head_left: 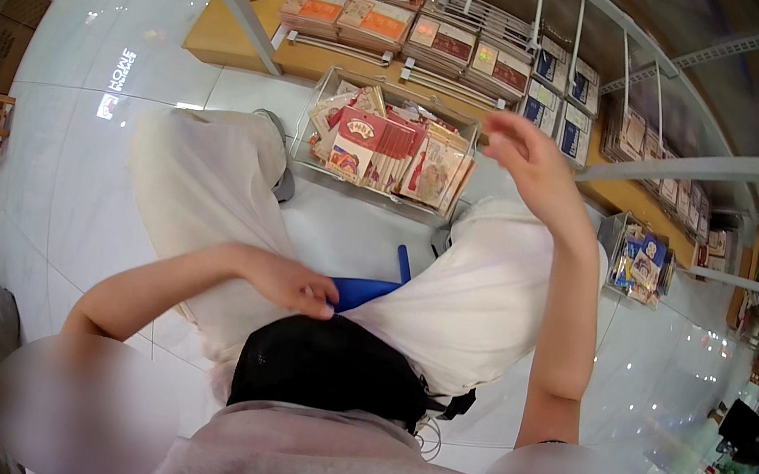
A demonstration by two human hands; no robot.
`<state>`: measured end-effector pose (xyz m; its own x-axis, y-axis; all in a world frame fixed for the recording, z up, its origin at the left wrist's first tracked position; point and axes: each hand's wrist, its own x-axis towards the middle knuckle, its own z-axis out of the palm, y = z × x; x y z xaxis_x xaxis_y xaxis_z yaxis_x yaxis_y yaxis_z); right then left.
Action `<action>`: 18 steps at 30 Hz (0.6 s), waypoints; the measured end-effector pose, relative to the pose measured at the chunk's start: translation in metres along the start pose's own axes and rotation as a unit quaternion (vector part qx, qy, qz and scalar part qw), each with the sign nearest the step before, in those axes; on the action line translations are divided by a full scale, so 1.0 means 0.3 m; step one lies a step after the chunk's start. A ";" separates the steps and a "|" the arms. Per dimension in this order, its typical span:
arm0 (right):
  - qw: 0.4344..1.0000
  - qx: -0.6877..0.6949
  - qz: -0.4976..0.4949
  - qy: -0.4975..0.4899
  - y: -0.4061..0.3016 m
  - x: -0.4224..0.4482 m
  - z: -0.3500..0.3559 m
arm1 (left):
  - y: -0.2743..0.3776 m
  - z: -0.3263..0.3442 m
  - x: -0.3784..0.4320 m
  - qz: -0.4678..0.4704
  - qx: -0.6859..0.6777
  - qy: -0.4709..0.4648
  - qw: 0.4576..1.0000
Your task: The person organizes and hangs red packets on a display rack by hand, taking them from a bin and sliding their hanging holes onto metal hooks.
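Observation:
My right hand is raised by the right end of a clear, wire-edged basket on the floor. Its fingers are loosely bent and apart, with nothing between them. Flat red and cream printed packets fill the basket, most of them upright in a row, some tilted at the left. Low over my lap, my left hand hangs with slack, curled fingers and holds nothing visible. Its fingertips overlap a blue stool between my legs; contact cannot be told. A black waist bag lies against my belly.
Behind the basket, a wooden shelf base bears stacked orange packs, brown packs and blue-white packs under white metal rods. A grey rail crosses at right, above a second basket. Cardboard boxes stand at left.

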<state>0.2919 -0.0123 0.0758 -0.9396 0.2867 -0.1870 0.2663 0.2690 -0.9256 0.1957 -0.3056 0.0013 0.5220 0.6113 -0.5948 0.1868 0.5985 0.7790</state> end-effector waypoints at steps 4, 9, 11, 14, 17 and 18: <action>0.975 -0.212 -0.020 0.061 0.050 0.220 0.084 | 0.027 -0.290 0.003 0.006 0.156 0.258 0.954; 0.919 -0.388 0.066 -0.018 0.112 0.292 0.151 | 0.040 -0.599 0.043 -0.133 0.411 0.332 0.838; 0.908 -0.406 0.101 -0.027 0.116 0.332 0.141 | 0.123 -0.671 0.082 -0.211 0.504 0.305 0.780; 0.899 -0.418 0.121 -0.053 0.163 0.381 0.154 | 0.218 -0.700 0.105 -0.151 0.504 0.296 0.798; 0.843 -0.449 0.198 -0.220 0.230 0.375 0.243 | 0.270 -0.716 0.095 -0.036 0.477 0.315 0.820; 0.864 -0.432 0.122 -0.229 0.277 0.319 0.304 | 0.263 -0.726 0.083 -0.038 0.476 0.314 0.820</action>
<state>0.2046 -0.0463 -0.0492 -0.7671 0.0911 -0.6351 0.3438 0.8941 -0.2871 0.0421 -0.1305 0.0047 0.0018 0.9161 -0.4009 0.9208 0.1548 0.3579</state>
